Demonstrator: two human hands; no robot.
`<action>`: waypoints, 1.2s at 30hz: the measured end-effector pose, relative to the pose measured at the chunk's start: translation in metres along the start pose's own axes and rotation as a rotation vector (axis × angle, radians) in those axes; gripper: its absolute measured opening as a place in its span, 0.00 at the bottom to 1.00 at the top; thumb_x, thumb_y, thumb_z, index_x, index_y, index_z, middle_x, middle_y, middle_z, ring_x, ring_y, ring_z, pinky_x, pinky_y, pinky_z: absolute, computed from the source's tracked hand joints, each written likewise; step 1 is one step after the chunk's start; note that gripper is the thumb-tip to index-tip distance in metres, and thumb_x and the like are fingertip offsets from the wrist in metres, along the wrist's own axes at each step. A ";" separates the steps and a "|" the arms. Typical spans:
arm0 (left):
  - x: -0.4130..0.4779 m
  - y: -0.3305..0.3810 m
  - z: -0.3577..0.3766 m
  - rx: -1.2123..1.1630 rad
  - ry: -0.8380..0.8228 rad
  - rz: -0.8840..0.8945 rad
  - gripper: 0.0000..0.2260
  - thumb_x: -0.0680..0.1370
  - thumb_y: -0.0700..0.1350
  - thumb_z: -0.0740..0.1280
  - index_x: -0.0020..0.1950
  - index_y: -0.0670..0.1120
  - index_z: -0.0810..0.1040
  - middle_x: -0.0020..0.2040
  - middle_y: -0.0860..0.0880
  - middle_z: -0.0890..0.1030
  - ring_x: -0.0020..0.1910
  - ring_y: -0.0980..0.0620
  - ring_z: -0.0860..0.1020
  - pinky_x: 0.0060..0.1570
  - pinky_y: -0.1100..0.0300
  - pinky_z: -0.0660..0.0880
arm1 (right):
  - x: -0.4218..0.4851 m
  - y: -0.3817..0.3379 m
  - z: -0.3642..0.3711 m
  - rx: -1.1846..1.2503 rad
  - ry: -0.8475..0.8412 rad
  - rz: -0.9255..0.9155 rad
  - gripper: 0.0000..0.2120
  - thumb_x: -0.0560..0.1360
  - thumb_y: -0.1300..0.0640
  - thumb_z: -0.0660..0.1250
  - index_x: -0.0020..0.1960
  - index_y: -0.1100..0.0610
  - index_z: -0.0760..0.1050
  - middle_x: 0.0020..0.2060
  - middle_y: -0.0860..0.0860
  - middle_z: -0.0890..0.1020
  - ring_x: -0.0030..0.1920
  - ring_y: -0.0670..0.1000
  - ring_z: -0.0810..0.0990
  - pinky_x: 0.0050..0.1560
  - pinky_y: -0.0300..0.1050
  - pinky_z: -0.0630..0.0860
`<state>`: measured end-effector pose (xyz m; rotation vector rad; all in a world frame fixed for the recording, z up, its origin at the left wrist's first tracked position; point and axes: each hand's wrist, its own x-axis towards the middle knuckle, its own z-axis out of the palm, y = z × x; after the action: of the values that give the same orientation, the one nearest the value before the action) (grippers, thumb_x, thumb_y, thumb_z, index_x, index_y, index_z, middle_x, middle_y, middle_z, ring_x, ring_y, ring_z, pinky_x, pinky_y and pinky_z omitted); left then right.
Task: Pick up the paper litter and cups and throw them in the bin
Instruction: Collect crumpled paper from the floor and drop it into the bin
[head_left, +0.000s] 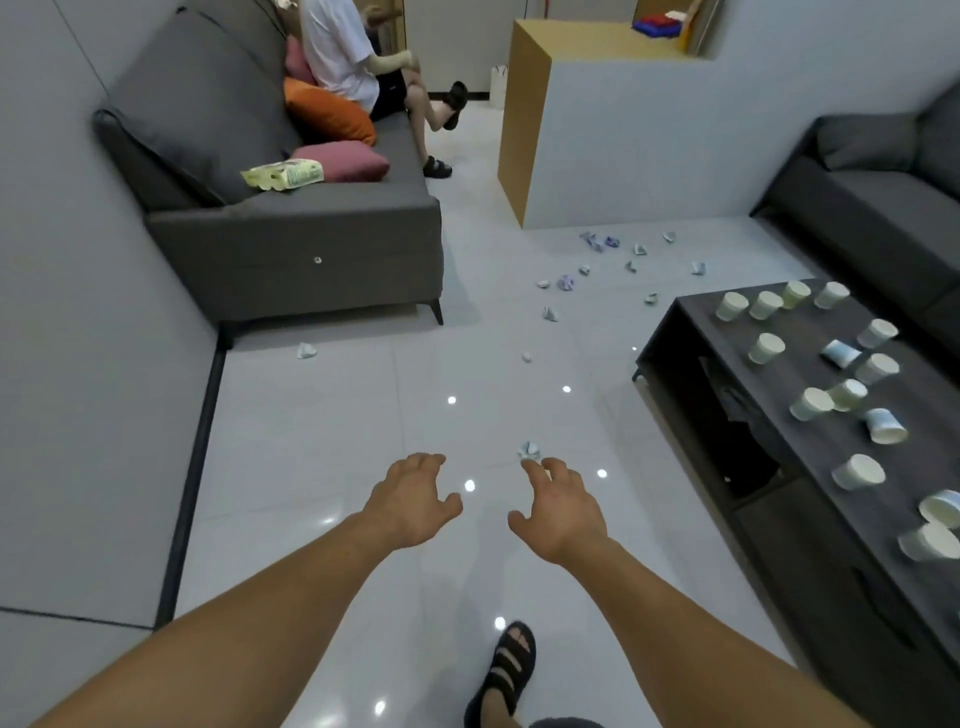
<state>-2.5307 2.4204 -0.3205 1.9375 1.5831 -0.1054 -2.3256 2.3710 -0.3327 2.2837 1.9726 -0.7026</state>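
A crumpled pale blue paper ball (529, 450) lies on the shiny floor just beyond the fingertips of my right hand (563, 506), which is open and empty. My left hand (413, 499) hovers beside it, fingers spread, holding nothing. Several more paper scraps (597, 241) are scattered farther off on the floor, and one paper wad (306, 351) sits near the sofa's foot. Several white paper cups (766, 348), some upright and some tipped, stand on the dark coffee table (727, 332) at the right. No bin is in view.
A grey sofa (291, 228) on the left holds cushions, a tissue pack (283, 174) and a seated person (343, 52). A white-and-wood counter (623, 135) stands ahead, another dark sofa (878, 208) at far right. My sandalled foot (506, 670) is at the bottom.
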 end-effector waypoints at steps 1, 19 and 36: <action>0.017 0.006 -0.007 0.028 0.010 0.002 0.31 0.78 0.60 0.59 0.77 0.50 0.55 0.78 0.50 0.56 0.76 0.48 0.52 0.72 0.50 0.57 | 0.017 0.005 -0.011 -0.016 -0.002 -0.009 0.37 0.76 0.38 0.60 0.79 0.48 0.49 0.78 0.52 0.53 0.76 0.55 0.53 0.70 0.54 0.63; 0.407 0.009 -0.055 0.092 -0.127 -0.010 0.33 0.77 0.65 0.53 0.78 0.52 0.53 0.79 0.50 0.48 0.77 0.47 0.42 0.72 0.41 0.47 | 0.369 0.058 -0.068 -0.131 -0.178 0.125 0.37 0.76 0.35 0.58 0.79 0.45 0.47 0.79 0.50 0.49 0.78 0.54 0.45 0.73 0.57 0.55; 0.736 -0.071 0.275 0.128 -0.330 -0.029 0.31 0.78 0.61 0.57 0.77 0.48 0.57 0.78 0.47 0.55 0.77 0.45 0.49 0.71 0.42 0.54 | 0.675 0.256 0.286 -0.176 -0.461 0.059 0.40 0.73 0.40 0.66 0.78 0.47 0.49 0.76 0.52 0.53 0.74 0.58 0.55 0.63 0.56 0.69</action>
<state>-2.3047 2.9179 -0.8898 1.8767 1.4122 -0.5228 -2.1121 2.8574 -0.8986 1.8614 1.6725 -0.9094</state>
